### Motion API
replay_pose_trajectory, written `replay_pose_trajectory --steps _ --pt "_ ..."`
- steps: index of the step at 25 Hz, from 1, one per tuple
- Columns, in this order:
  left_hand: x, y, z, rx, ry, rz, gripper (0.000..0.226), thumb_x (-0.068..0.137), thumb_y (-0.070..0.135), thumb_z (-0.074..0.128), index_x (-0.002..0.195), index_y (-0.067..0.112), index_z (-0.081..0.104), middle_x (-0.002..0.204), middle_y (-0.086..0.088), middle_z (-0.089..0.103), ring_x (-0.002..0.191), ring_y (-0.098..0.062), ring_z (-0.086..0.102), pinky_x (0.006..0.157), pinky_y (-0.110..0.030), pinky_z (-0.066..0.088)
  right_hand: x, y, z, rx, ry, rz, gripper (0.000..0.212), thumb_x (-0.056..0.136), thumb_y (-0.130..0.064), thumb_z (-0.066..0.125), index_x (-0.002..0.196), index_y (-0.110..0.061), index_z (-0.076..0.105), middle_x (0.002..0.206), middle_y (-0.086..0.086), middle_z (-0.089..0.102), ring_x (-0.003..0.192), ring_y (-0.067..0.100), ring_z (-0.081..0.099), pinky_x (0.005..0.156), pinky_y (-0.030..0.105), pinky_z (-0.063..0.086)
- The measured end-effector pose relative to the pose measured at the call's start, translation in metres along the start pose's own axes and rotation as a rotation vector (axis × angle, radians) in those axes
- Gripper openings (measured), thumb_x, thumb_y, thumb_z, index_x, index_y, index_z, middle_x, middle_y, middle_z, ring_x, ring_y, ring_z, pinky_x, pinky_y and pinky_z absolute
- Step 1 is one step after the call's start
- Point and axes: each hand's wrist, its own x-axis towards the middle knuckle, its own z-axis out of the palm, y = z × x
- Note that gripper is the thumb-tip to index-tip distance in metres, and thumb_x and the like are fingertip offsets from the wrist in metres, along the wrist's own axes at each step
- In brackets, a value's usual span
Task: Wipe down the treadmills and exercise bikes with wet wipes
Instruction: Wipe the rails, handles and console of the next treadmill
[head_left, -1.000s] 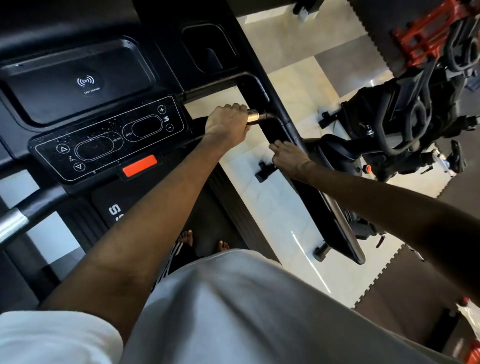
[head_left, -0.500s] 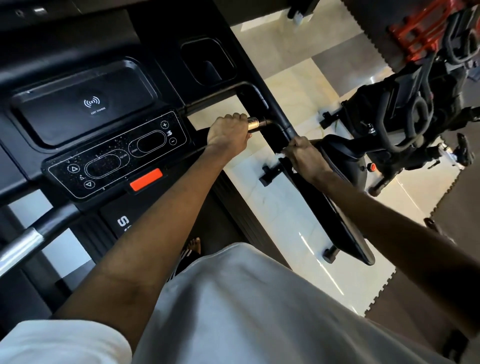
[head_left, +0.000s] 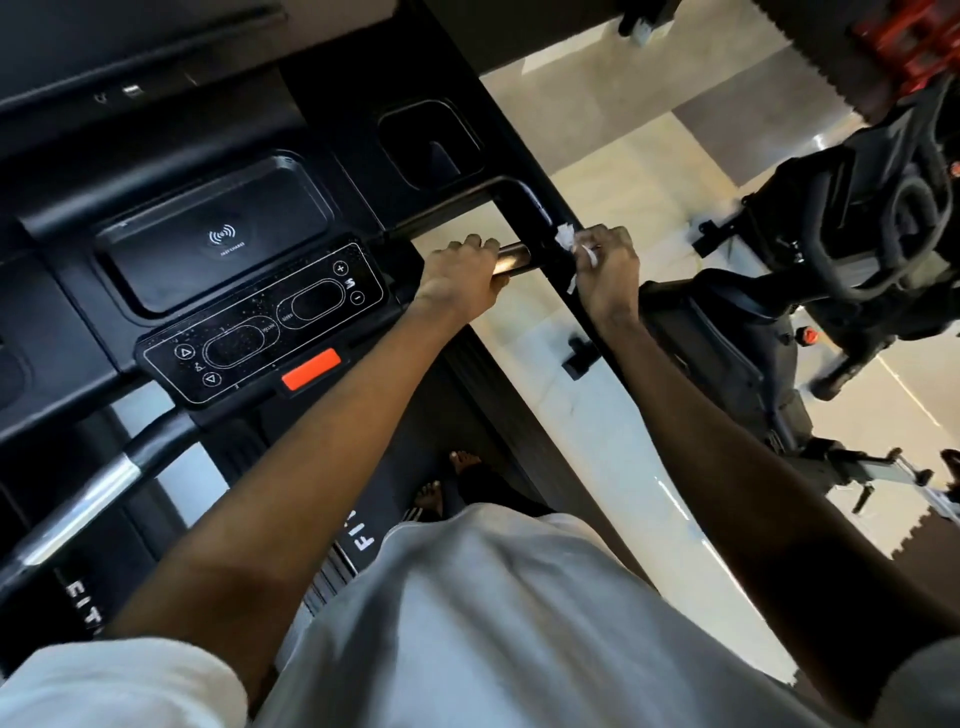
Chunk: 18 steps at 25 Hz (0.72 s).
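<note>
On the black treadmill's side rail (head_left: 558, 270), the right hand (head_left: 605, 275) presses a crumpled white wet wipe (head_left: 567, 239); the left hand (head_left: 460, 275) grips the shiny metal crossbar grip (head_left: 511, 258)

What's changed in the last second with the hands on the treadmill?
The right hand slid up the side rail to where the handle joins it, and the wipe it holds now shows. The left hand still grips the handle.

white wipe (head_left: 566, 240), black console (head_left: 260, 312), orange-red button (head_left: 310, 368)
</note>
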Motion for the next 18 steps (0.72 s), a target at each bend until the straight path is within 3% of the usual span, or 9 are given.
replay_pose_trajectory --steps 2,5,8,11,14,16,18 --pt "-0.009 -0.003 -0.001 0.003 0.021 -0.037 0.043 0.101 0.040 0.052 0.135 0.014 0.051 0.125 -0.010 0.061 0.112 -0.032 0.062 0.086 -0.043 0.049 0.004 -0.012 0.014 0.030 -0.033 0.011 0.021 0.097 -0.006 0.054 0.112 -0.007 0.068 0.116 0.013 0.058 0.099 0.022 0.063 0.088 0.011 0.038" --pt "-0.020 -0.010 -0.003 0.017 0.027 -0.109 0.042 0.101 0.042 0.053 0.133 0.015 0.055 0.126 -0.009 0.062 0.116 -0.031 0.061 0.095 -0.043 0.047 -0.008 -0.026 0.032 0.080 -0.080 -0.068 0.023 0.098 -0.008 0.053 0.114 -0.004 0.068 0.117 0.013 0.057 0.103 0.023 0.062 0.091 0.012 0.037" --pt "-0.031 -0.017 -0.004 0.060 0.037 -0.129 0.045 0.101 0.043 0.052 0.136 0.014 0.053 0.129 -0.009 0.062 0.119 -0.030 0.060 0.104 -0.041 0.041 -0.011 -0.023 0.034 0.117 -0.074 -0.117 0.021 0.098 -0.014 0.058 0.113 -0.006 0.069 0.116 0.011 0.056 0.104 0.023 0.061 0.094 0.022 0.046" --pt "-0.044 -0.027 -0.004 0.151 0.060 -0.082 0.051 0.102 0.043 0.048 0.144 0.015 0.047 0.131 -0.007 0.063 0.122 -0.027 0.058 0.112 -0.041 0.024 -0.010 -0.019 0.036 0.122 -0.092 -0.143 0.019 0.099 -0.020 0.057 0.111 -0.006 0.064 0.120 0.010 0.054 0.107 0.026 0.059 0.093 0.038 0.052" --pt "-0.047 -0.039 -0.011 0.115 0.021 -0.043 0.054 0.103 0.042 0.048 0.151 0.019 0.041 0.141 -0.004 0.060 0.127 -0.025 0.056 0.113 -0.040 0.020 -0.023 -0.032 0.044 0.132 -0.160 -0.296 0.016 0.099 -0.015 0.053 0.110 -0.005 0.058 0.127 0.009 0.053 0.110 0.025 0.059 0.091 0.036 0.052" --pt "-0.048 -0.043 -0.014 0.091 0.008 -0.020 0.055 0.103 0.043 0.049 0.152 0.020 0.040 0.144 -0.003 0.058 0.129 -0.022 0.055 0.113 -0.038 0.022 -0.027 -0.026 0.044 0.157 -0.106 -0.306 0.014 0.097 -0.012 0.054 0.107 -0.005 0.061 0.128 0.009 0.052 0.111 0.021 0.058 0.095 0.029 0.050" --pt "-0.050 -0.043 -0.013 0.077 0.021 -0.019 0.055 0.103 0.044 0.049 0.152 0.020 0.040 0.145 -0.002 0.057 0.132 -0.020 0.052 0.115 -0.039 0.019 -0.019 -0.008 0.038 0.190 0.007 -0.174 0.014 0.094 -0.009 0.057 0.104 -0.008 0.066 0.123 0.008 0.053 0.107 0.020 0.057 0.099 0.032 0.049"
